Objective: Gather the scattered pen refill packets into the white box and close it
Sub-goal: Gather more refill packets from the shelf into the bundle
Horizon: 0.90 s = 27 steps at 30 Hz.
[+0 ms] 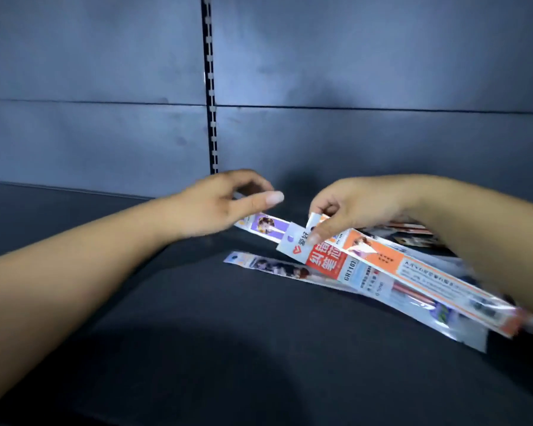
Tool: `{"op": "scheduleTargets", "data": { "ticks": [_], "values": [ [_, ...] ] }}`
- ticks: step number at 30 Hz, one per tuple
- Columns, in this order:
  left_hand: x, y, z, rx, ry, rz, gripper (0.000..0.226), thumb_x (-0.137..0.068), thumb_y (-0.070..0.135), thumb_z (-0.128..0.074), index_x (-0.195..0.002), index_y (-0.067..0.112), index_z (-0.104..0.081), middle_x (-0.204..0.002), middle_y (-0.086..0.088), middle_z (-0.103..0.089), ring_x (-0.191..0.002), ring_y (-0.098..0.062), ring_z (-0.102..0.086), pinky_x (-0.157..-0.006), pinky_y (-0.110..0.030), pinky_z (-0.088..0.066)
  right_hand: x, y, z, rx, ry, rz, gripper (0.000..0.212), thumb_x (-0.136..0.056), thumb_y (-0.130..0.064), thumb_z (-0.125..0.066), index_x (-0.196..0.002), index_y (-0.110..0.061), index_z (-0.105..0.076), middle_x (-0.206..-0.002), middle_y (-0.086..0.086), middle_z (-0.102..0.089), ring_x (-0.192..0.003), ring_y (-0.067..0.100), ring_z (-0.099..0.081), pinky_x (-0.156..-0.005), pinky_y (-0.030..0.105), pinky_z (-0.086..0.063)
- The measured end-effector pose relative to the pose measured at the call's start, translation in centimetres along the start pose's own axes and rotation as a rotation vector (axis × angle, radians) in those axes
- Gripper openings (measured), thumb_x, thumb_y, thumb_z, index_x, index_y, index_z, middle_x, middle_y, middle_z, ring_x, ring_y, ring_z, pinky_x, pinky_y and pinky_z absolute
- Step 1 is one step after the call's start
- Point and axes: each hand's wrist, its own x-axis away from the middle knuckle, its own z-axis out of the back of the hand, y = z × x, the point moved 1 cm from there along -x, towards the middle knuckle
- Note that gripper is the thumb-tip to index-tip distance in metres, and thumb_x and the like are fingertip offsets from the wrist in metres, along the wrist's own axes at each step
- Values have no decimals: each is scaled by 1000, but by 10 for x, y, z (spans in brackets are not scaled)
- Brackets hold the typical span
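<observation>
Four packets show clearly at centre right on the dark shelf [197, 348]; more lie blurred behind the right arm. The right hand [357, 204] pinches the top ends of the orange packet [382, 256] and red packet [330, 259], whose long axes run down toward lower right. The left hand [219, 204], grip narrow, hovers over the purple packet [271, 224]. A dark packet [277, 267] lies below.
</observation>
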Motion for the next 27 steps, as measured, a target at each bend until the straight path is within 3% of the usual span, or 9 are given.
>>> {"op": "scheduleTargets", "data": {
  "ticks": [2, 4, 6, 8, 11, 13, 15, 21, 27],
  "values": [
    [-15, -8, 6, 143, 182, -8, 40, -66, 60, -43, -86, 28, -58, -96, 3, -63, -79, 3, -52, -85, -10, -42, -6, -5, 15, -62, 148, 13, 12, -74, -24, -71, -70, -19, -61, -64, -6, -68, -54, 2, -62, -54, 14, -48],
    [-25, -20, 11, 296, 371, 26, 39, -72, 63, -56, -93, 30, -54, -110, -1, -58, -99, -5, -53, -101, -29, -41, -11, -10, 29, -129, 307, 37, 12, -74, -23, -71, -69, -18, -61, -66, -4, -66, -54, 4, -60, -57, 16, -48],
    [-29, -31, 14, 497, 437, 59, 62, -59, 64, -59, -111, 35, -44, -126, 2, -49, -117, -8, -48, -105, -33, -37, -20, -19, 41, -232, 493, 83, 14, -76, -21, -69, -67, -18, -59, -66, -3, -65, -54, 6, -58, -59, 17, -48],
    [-29, -39, 13, 743, 333, 117, 67, -57, 60, -59, -116, 35, -40, -128, 3, -51, -123, -10, -47, -101, -29, -36, -31, -34, 46, -432, 643, 158, 16, -78, -19, -68, -67, -16, -57, -61, -4, -65, -50, 4, -58, -56, 16, -48],
    [-26, -47, 8, 871, 98, 143, 79, -50, 59, -71, -119, 25, -50, -113, 2, -67, -113, -13, -59, -99, -33, -44, -51, -62, 45, -637, 755, 255, 16, -78, -18, -68, -70, -13, -56, -63, -1, -65, -52, 7, -59, -57, 21, -48],
    [-23, -47, 5, 995, 17, 111, 74, -55, 44, -76, -120, 17, -53, -103, 0, -73, -97, -16, -68, -82, -35, -55, -60, -77, 37, -646, 808, 298, 20, -78, -19, -68, -66, -14, -53, -71, 7, -63, -64, 16, -57, -65, 28, -44],
    [-19, -44, 9, 1049, 42, 83, 51, -65, 30, -69, -112, 14, -57, -90, -2, -75, -82, -15, -71, -66, -32, -57, -66, -90, 28, -702, 832, 367, 21, -78, -19, -68, -64, -14, -54, -75, 9, -62, -71, 20, -56, -71, 32, -45],
    [-21, -46, 18, 945, 233, 6, 19, -63, 15, -65, -81, 11, -62, -63, 1, -70, -58, -11, -66, -60, -25, -55, -82, -88, -1, -811, 753, 423, 19, -80, -22, -65, -68, -17, -52, -62, -5, -60, -53, 4, -55, -59, 21, -46],
    [-15, -46, 27, 751, 298, -4, 16, -68, 15, -65, -84, 16, -64, -68, 8, -72, -67, -6, -67, -66, -21, -55, -81, -80, -2, -696, 609, 394, 6, -83, -16, -61, -78, -19, -63, -78, -6, -67, -78, 14, -61, -89, 41, -48]
  ]
}}
